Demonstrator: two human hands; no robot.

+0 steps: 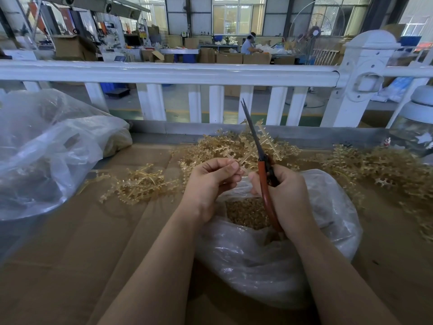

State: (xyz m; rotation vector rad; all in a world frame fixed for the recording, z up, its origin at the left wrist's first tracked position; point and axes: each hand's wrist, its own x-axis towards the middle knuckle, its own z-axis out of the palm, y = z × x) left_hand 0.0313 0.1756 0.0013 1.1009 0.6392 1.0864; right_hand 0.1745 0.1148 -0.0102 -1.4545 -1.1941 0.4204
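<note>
**Scissors up, sprue pinched**

Right hand (289,192) wraps the orange-handled scissors (262,164), blades pointing far and nearly together. Left hand (209,182) pinches a small plastic piece (241,169) just left of them, above the clear bag (257,266), with the sprue pile (225,146) beyond.

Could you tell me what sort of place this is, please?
Probably a factory workshop: stacked cardboard boxes across a big hall, a large standing fan, and heaps of amber plastic sprues by the scissors.
</note>
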